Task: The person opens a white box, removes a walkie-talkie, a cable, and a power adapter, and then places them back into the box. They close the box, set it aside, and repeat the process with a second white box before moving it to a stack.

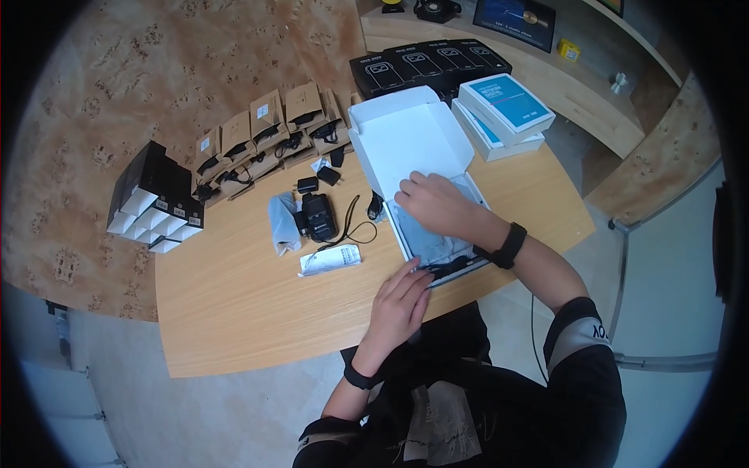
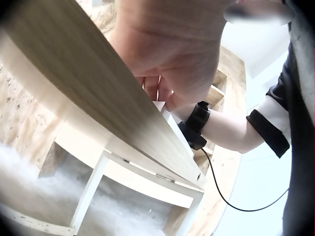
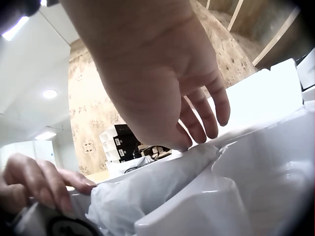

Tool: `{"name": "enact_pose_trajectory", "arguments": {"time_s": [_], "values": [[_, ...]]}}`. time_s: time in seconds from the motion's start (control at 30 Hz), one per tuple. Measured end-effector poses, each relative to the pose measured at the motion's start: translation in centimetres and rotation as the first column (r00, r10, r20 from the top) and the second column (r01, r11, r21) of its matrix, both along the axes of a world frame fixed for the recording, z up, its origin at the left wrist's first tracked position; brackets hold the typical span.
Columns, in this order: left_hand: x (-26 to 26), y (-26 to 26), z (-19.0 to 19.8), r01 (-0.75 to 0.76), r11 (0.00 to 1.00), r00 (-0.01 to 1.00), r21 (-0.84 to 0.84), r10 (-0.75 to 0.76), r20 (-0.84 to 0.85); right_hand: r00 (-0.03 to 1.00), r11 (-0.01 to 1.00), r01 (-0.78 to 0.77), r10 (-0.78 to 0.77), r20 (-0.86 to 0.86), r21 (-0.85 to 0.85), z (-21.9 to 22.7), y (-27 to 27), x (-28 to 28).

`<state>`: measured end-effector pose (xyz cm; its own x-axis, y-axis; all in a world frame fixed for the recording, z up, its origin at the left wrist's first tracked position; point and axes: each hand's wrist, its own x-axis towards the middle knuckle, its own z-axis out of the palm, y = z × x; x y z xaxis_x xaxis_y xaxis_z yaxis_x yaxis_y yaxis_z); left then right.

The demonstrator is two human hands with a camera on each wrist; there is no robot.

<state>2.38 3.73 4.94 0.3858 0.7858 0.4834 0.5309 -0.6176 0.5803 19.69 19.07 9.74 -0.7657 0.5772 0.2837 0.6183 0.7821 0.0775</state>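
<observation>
A white box [image 1: 399, 232] stands with its lid raised near the front edge of the table. Inside lies an item in a translucent plastic bag [image 1: 449, 248], also filling the lower middle of the right wrist view as a crumpled bag [image 3: 142, 196]. My right hand [image 1: 437, 204] reaches over the box, fingers curled, thumb and fingertips pinching the bag's upper edge in the right wrist view. At the near left corner my left hand [image 1: 396, 308] holds the box, fingers over its rim. Dark items [image 1: 451, 267] show along the near inner side.
Left of the box lie a black camera [image 1: 318, 217], a bagged item [image 1: 284, 222], a cord [image 1: 361, 232] and a printed paper packet [image 1: 331, 260]. Behind stand brown cartons [image 1: 269, 121], a long black case [image 1: 429, 66] and blue-and-white boxes [image 1: 507, 109]. Black-and-white boxes [image 1: 160, 199] are stacked far left.
</observation>
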Motion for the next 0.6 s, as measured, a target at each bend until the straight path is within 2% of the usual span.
{"name": "enact_pose_trajectory", "arguments": {"time_s": [0.03, 0.07, 0.17, 0.2, 0.23, 0.37, 0.43, 0.47, 0.53, 0.57, 0.6], "values": [[0.0, 0.1, -0.2, 0.002, 1.0, 1.0, 0.005, -0.002, 0.002, 1.0, 0.998, -0.003, 0.004, -0.021, 0.066, 0.2, -0.4, 0.0], [0.0, 0.2, -0.2, 0.004, 1.0, 1.0, 0.011, -0.004, 0.003, 1.0, 0.998, 0.002, -0.001, -0.022, 0.057, -0.3, -0.5, 0.1], [0.0, 0.2, 0.5, 0.014, 1.0, 1.0, -0.013, -0.014, 0.013, 0.998, 0.998, 0.043, -0.045, -0.046, -0.042, -0.9, -0.6, 0.4], [0.1, 0.3, 0.7, 0.022, 1.0, 1.0, -0.015, -0.022, 0.015, 0.999, 0.996, 0.045, -0.044, 0.01, -0.071, -0.7, -0.3, 0.5], [0.1, 0.3, 1.0, 0.018, 1.0, 1.0, -0.013, -0.018, -0.008, 0.997, 0.994, 0.048, -0.041, 0.062, -0.101, -0.3, -0.2, 0.7], [-0.6, 0.3, 0.9, 0.024, 1.0, 0.995, 0.009, -0.023, -0.099, 0.997, 0.983, 0.049, -0.036, 0.072, -0.176, 0.9, -0.8, 2.0], [-0.7, 0.3, 1.1, 0.025, 0.999, 0.991, 0.04, -0.02, -0.129, 0.963, 0.971, -0.158, 0.113, -0.243, -0.177, 1.2, -2.2, 3.4], [-0.6, 0.4, 1.3, 0.033, 0.997, 0.987, 0.076, -0.02, -0.159, 0.964, 0.971, -0.156, 0.109, -0.244, -0.182, 1.2, -3.1, 3.7], [-0.5, 0.5, 2.2, 0.045, 0.997, 0.982, 0.07, -0.031, -0.185, 0.998, 0.97, -0.033, 0.022, -0.051, -0.241, 1.4, -5.0, 4.6], [-0.4, 0.6, 2.8, 0.055, 0.996, 0.977, 0.072, -0.038, -0.211, 0.999, 0.969, -0.015, 0.003, -0.05, -0.246, 1.8, -5.5, 5.5], [-0.4, 0.7, 3.5, 0.067, 0.995, 0.97, 0.075, -0.048, -0.24, 0.98, 0.925, 0.008, -0.083, -0.181, -0.381, 2.3, -5.9, 6.5]]}}
